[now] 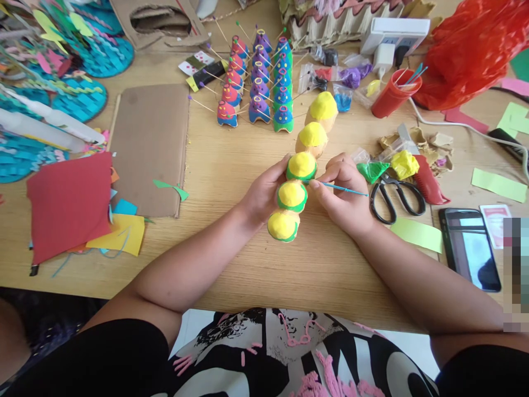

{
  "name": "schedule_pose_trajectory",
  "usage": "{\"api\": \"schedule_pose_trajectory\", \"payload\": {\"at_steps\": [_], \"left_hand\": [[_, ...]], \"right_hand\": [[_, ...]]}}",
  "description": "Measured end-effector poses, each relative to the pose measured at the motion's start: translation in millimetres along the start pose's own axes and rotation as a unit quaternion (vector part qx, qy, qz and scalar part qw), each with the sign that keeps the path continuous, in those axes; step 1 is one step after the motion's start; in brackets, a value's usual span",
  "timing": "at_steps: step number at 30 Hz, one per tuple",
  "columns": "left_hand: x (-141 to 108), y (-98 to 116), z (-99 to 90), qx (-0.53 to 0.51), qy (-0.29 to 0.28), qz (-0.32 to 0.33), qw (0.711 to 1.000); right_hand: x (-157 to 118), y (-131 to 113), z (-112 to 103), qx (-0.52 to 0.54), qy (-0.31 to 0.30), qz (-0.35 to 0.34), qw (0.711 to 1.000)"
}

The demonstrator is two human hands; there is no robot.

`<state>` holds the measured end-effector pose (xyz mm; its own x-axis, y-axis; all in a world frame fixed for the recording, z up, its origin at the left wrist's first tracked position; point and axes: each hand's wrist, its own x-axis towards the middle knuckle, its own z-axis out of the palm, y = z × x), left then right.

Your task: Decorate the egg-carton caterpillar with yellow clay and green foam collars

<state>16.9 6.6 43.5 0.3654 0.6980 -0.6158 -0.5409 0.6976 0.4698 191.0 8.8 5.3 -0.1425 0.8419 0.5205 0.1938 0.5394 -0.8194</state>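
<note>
An egg-carton strip (292, 194) of several domed cups is capped in yellow clay. Green clay bands the lower part of the three cups nearest me, while the two far cups show bare tan below the yellow. My left hand (262, 193) grips the strip from its left side, thumb near the middle cup. Pinched between the fingers of my right hand (349, 201) is a thin blue stick (346, 189), its tip at the green edge of the middle cup. Part of the left fingers is hidden behind the strip.
Finished-looking carton caterpillars in red (227, 110), purple (259, 107) and blue-green (283, 113) stand at the back. Black-handled scissors (397, 201), green clay (373, 171), yellow clay (405, 164) and a phone (470, 248) lie right. Cardboard (149, 143) and red paper (70, 204) lie left.
</note>
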Motion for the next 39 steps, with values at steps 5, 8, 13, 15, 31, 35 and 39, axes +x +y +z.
{"api": "schedule_pose_trajectory", "payload": {"at_steps": [5, 8, 13, 15, 31, 35, 39], "left_hand": [[-2.5, 1.5, 2.0, 0.000, 0.004, -0.006, 1.000], [-2.3, 1.8, 1.8, -0.001, -0.004, -0.012, 1.000], [0.8, -0.6, 0.9, -0.012, -0.003, 0.015, 1.000], [2.4, -1.7, 0.2, -0.013, -0.007, 0.018, 1.000], [-3.0, 0.5, 4.1, -0.006, 0.006, 0.002, 1.000], [-2.4, -0.3, 2.7, 0.002, 0.011, 0.001, 1.000], [-2.3, -0.1, -0.3, 0.008, -0.002, 0.001, 1.000]], "right_hand": [[-0.7, -0.3, -0.9, -0.005, -0.001, -0.024, 1.000], [-1.0, 0.2, -1.5, -0.004, -0.008, -0.016, 1.000], [-0.9, -0.1, -0.3, 0.007, -0.002, -0.025, 1.000], [-0.8, -1.2, -0.1, -0.003, -0.001, -0.015, 1.000], [-1.5, -0.4, -1.3, -0.012, -0.001, -0.015, 1.000], [-1.1, -1.2, -1.2, -0.021, 0.005, -0.016, 1.000], [-0.9, -0.8, -2.8, -0.009, -0.010, -0.020, 1.000]]}}
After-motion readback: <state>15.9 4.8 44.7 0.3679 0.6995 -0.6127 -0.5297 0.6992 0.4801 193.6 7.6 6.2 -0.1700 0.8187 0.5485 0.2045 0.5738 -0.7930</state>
